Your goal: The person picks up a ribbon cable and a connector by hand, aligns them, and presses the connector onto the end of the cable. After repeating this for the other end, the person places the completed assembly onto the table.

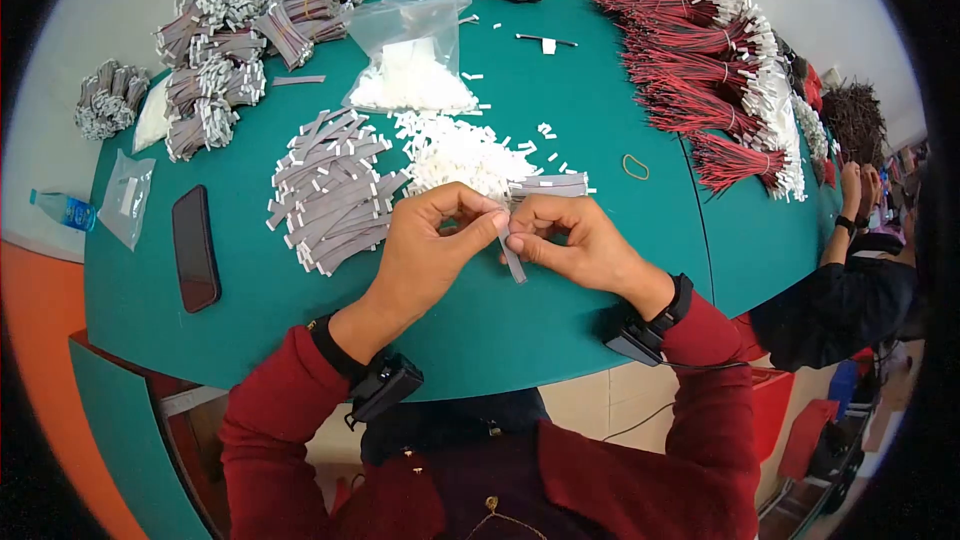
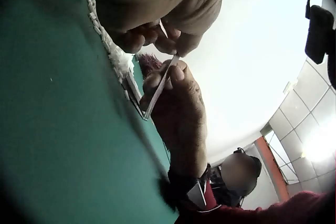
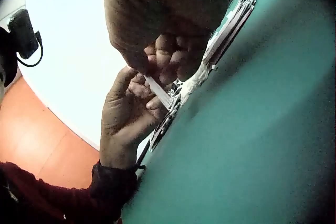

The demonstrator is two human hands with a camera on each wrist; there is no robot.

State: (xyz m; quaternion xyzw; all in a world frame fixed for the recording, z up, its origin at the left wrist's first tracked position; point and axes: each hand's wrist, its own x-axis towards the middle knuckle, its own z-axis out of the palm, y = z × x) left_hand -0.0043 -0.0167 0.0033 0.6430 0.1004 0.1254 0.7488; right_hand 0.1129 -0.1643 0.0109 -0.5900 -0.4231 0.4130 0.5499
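In the head view a short grey flat ribbon cable (image 1: pixel 514 262) slants down between the two hands, its lower end free. My left hand (image 1: pixel 425 245) pinches the cable's upper end between thumb and forefinger. From the other side, my right hand (image 1: pixel 580 245) pinches it with thumb and curled fingers close to the left fingertips. The left wrist view shows the ribbon cable (image 2: pixel 159 90) running across the right thumb. Fingers hide the cable's upper end. Just beyond the hands lies a heap of small white connectors (image 1: pixel 455 155), with several grey ribbon cables (image 1: pixel 550 184) beside it.
A pile of white-ended ribbon cables (image 1: pixel 335 190) lies left of the connectors, near a phone (image 1: pixel 196 248). Behind stands a clear bag (image 1: pixel 415 70) of white pieces. Bundled red-black wires (image 1: pixel 690 70) line the right side; a rubber band (image 1: pixel 635 167) lies nearer. Another person's hands (image 1: pixel 858 190) are far right.
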